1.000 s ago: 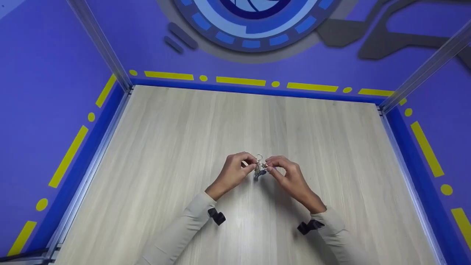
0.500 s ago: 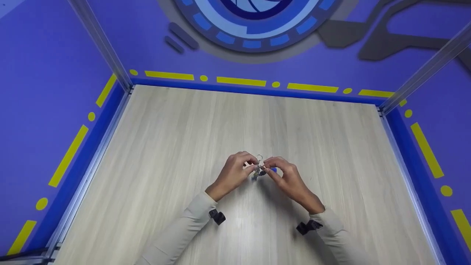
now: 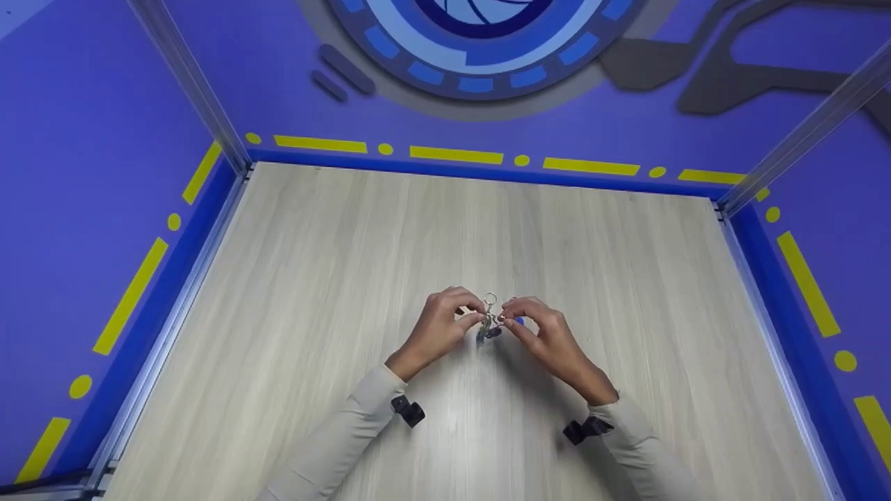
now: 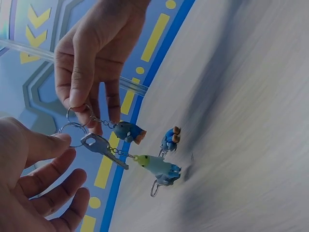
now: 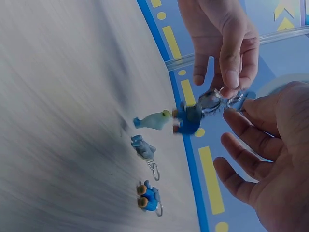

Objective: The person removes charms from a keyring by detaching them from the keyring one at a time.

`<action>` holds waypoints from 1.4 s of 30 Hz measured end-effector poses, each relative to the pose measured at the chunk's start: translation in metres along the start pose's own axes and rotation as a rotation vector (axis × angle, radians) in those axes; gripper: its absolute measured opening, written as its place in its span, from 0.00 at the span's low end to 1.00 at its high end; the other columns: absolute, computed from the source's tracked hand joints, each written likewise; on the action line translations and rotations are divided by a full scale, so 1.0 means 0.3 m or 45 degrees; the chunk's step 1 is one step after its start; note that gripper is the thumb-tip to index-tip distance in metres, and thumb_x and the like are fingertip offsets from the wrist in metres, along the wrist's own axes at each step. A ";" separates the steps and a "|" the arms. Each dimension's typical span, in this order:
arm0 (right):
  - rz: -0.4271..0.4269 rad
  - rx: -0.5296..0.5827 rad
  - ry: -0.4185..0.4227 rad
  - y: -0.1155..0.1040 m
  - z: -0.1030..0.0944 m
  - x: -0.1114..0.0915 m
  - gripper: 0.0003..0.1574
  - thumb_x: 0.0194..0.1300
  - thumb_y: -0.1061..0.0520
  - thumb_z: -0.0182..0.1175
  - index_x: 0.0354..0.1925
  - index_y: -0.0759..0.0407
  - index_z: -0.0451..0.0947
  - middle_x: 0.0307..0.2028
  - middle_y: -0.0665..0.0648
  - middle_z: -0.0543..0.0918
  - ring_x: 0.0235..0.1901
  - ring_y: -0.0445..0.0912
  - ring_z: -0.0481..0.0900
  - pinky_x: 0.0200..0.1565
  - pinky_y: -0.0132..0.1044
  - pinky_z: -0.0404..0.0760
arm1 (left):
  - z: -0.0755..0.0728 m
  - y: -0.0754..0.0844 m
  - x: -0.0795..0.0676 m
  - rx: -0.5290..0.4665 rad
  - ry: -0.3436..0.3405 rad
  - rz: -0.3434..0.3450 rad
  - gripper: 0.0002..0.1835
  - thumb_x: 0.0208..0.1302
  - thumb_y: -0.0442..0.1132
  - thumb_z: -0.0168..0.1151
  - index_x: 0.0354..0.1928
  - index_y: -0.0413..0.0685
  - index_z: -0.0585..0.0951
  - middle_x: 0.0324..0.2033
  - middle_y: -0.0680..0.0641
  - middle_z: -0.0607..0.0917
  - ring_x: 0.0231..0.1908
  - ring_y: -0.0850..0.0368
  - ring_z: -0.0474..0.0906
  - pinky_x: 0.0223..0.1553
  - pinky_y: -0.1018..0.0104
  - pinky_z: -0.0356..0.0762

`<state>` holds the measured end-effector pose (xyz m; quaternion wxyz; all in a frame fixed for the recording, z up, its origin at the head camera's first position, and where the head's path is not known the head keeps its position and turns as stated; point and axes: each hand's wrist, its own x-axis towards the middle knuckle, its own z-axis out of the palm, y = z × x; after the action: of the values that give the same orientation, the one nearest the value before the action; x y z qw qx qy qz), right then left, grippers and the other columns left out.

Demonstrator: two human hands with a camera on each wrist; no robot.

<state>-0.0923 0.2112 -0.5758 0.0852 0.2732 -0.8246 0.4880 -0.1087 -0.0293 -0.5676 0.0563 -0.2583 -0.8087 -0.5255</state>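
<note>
My left hand [image 3: 440, 321] pinches a metal ring between thumb and fingers. From it hang a silver key [image 4: 100, 146] and a pale green bird-like figurine [image 4: 157, 165] with a yellow head, on a short chain. Opposite, my right hand [image 3: 550, 334] pinches another ring [image 4: 79, 114], whose chain carries a small blue figurine [image 4: 128, 131] with orange feet. The two rings are close together, overlapping in both wrist views. Fingertips partly hide them in the head view.
Beyond the hands, a grey figurine keychain [image 5: 143, 149] lies on the wood-grain table [image 3: 348, 278]. Near it lies another blue figurine [image 5: 148, 198] with orange feet and a ring. Blue-purple panels [image 3: 445, 132] with yellow marks border the table.
My right fingers moved slightly left toward the left hand, then a little back right. The hanging blue figurine shifted slightly. Both hands keep their pinch on the rings.
</note>
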 end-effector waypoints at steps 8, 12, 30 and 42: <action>0.063 0.090 0.038 0.005 0.006 -0.015 0.06 0.74 0.68 0.70 0.41 0.58 0.88 0.48 0.60 0.92 0.58 0.59 0.87 0.66 0.29 0.77 | 0.007 -0.013 -0.004 -0.081 -0.005 -0.078 0.03 0.69 0.28 0.75 0.38 0.42 0.90 0.37 0.50 0.91 0.40 0.59 0.86 0.45 0.51 0.89; 0.069 0.114 0.047 0.002 0.012 -0.017 0.08 0.73 0.70 0.70 0.40 0.58 0.88 0.48 0.57 0.92 0.58 0.59 0.87 0.66 0.29 0.77 | 0.012 -0.017 -0.008 -0.061 -0.021 -0.109 0.03 0.68 0.27 0.75 0.38 0.41 0.90 0.37 0.50 0.91 0.39 0.59 0.85 0.44 0.59 0.87; -0.007 0.015 0.066 0.000 0.015 -0.011 0.09 0.70 0.72 0.71 0.42 0.60 0.88 0.46 0.57 0.92 0.54 0.58 0.88 0.63 0.31 0.80 | 0.011 0.013 -0.004 0.087 -0.023 -0.001 0.03 0.69 0.30 0.77 0.38 0.46 0.92 0.38 0.51 0.92 0.41 0.54 0.87 0.47 0.46 0.86; 0.061 0.031 0.080 0.007 0.013 -0.014 0.06 0.71 0.69 0.72 0.41 0.60 0.89 0.46 0.59 0.92 0.56 0.59 0.88 0.65 0.29 0.78 | 0.013 0.002 -0.002 -0.036 0.066 0.006 0.03 0.67 0.28 0.77 0.39 0.42 0.93 0.37 0.51 0.93 0.39 0.59 0.88 0.46 0.49 0.89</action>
<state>-0.0896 0.2102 -0.5810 0.0961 0.2391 -0.8218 0.5081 -0.1072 -0.0259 -0.5689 0.0749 -0.2471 -0.7989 -0.5432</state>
